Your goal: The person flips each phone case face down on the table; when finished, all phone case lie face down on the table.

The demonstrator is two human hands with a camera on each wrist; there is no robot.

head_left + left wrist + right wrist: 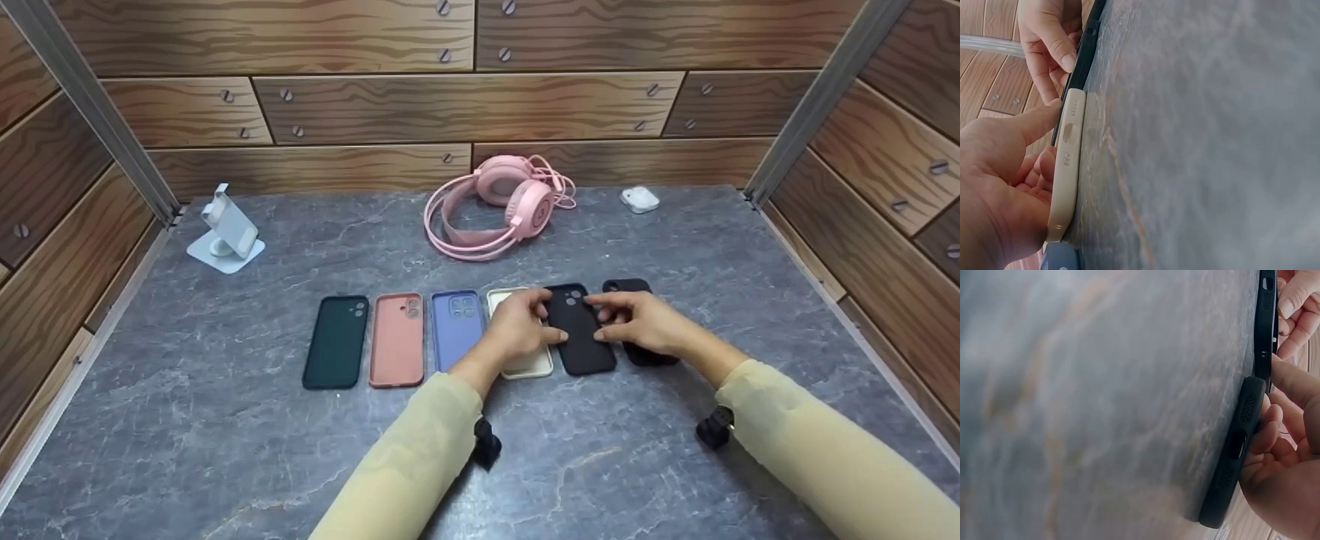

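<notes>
A black phone case [583,341] lies in the row on the table, its camera cutouts toward the back. My left hand [517,322] reaches over a cream phone case [531,366] and holds the black case's left edge, thumb lower and index finger near the top corner. On the opposite edge, my right hand [645,322] holds the same case with thumb and index finger. Beneath the right hand is another black phone case [660,358], partly hidden. In the left wrist view, the cream case [1067,163] shows its port end beside the left fingers.
Left of the hands lie a blue phone case [456,330], a pink phone case [396,341] and a dark green phone case [335,343]. Behind them are pink headphones [529,210], a white phone stand [229,232] and a small white case [640,199]. Wood-patterned walls enclose the table.
</notes>
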